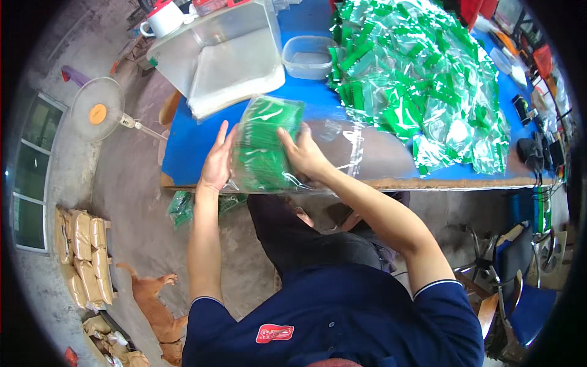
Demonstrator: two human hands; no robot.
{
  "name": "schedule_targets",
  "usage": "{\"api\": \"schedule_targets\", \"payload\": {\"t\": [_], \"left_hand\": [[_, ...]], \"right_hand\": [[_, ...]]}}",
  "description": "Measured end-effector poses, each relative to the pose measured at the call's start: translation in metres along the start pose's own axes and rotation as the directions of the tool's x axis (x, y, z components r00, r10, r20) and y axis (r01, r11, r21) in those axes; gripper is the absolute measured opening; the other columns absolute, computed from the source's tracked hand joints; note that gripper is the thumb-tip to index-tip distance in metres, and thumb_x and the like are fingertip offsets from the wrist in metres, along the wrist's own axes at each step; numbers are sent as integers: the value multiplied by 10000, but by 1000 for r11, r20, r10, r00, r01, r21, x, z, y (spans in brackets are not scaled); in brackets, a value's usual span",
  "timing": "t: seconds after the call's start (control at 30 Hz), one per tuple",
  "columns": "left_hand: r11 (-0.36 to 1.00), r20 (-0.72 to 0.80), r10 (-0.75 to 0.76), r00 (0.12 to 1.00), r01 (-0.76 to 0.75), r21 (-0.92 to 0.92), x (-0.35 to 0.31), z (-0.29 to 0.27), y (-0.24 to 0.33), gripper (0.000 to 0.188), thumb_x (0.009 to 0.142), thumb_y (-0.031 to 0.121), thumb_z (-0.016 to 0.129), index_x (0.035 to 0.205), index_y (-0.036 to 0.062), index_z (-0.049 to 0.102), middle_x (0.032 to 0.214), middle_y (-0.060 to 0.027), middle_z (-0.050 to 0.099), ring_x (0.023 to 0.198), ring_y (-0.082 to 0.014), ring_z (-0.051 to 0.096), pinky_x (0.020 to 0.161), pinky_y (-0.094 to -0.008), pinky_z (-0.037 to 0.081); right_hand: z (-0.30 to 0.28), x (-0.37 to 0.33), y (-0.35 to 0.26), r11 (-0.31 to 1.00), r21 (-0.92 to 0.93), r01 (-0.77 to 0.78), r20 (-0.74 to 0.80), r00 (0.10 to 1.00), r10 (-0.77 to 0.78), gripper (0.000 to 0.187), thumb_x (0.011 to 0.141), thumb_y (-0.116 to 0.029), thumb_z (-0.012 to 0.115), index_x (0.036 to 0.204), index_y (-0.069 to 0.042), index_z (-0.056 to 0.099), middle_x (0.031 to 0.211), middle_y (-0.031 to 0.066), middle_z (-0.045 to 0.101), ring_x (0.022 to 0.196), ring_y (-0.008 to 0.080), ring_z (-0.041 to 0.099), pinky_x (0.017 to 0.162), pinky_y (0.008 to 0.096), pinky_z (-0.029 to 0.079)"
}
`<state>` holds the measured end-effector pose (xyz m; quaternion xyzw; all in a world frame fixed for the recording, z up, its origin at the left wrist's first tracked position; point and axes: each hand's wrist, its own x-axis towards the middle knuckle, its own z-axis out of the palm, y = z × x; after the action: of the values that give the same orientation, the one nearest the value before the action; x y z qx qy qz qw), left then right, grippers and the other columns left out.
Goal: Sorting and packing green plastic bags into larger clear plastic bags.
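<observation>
A clear plastic bag filled with a stack of green packets (pixel 266 144) is between my hands, just above the table's near edge. My left hand (pixel 217 162) presses against its left side, fingers fairly straight and partly hidden by the bag. On the right side, my right hand (pixel 307 156) grips it, thumb over the top face and the other fingers mostly hidden. Slight blur softens the bag. A large heap of clear and green packets (pixel 400 73) lies on the table at the far right. Flat clear plastic (pixel 333 144) lies right of the bag.
The blue-topped table (pixel 183 147) holds a tilted bin (pixel 174 52) with stacked clear bags (pixel 238 67), plus a clear tub (pixel 307 58). More green packets (pixel 181 208) are below the edge. A fan (pixel 98 113), brown sacks (pixel 85 257) and a lying dog (pixel 156 300) are left; a chair (pixel 520 275) right.
</observation>
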<state>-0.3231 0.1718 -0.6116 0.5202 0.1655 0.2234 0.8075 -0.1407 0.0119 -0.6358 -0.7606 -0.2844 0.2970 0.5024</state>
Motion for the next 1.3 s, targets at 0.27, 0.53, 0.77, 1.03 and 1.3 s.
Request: {"api": "schedule_targets", "payload": {"t": [0.27,0.53,0.77,1.03,1.3], "left_hand": [[634,155,-23,988,-105,766,12,6,18,826,879,200,766,1572,100,328,1647,-212,220,1518,-302,233,1215,-396,216],[-258,281,62,958,-256,932,20,97,-15,770,941,453,628,1562,102,340,1649,-173,232,1518,-398,197,1221,-549,141],[-272,302,-84,950,-313,910,15,75,-11,845,868,283,675,1594,134,270,1672,-105,194,1544,-347,130,1233,-569,75],[-319,166,-149,975,-206,925,-6,30,30,911,802,139,656,1606,137,228,1656,-93,232,1538,-345,157,1227,-574,113],[-125,101,341,935,-61,990,-47,80,30,735,814,-42,651,1502,70,418,1553,-180,396,1442,-378,362,1173,-480,306]], "right_hand": [[-14,-40,-12,977,-98,190,207,964,-167,1015,928,-301,700,1480,178,-3,911,353,675,865,469,701,759,479,558],[-138,-94,27,950,-47,308,376,887,-269,514,952,-255,677,1369,-6,509,970,179,719,836,288,699,784,396,552],[-290,-50,83,544,-785,298,-197,712,-674,1029,712,-517,858,1545,-172,363,1551,261,335,1440,480,307,1145,572,317],[-281,-2,107,523,-852,11,-225,895,-385,1043,696,-829,650,1557,-317,359,1590,316,218,1453,565,185,1139,713,138],[-224,13,68,416,-825,382,5,741,-672,1048,729,-811,631,1536,-185,401,1573,289,280,1459,527,205,1152,694,160]]}}
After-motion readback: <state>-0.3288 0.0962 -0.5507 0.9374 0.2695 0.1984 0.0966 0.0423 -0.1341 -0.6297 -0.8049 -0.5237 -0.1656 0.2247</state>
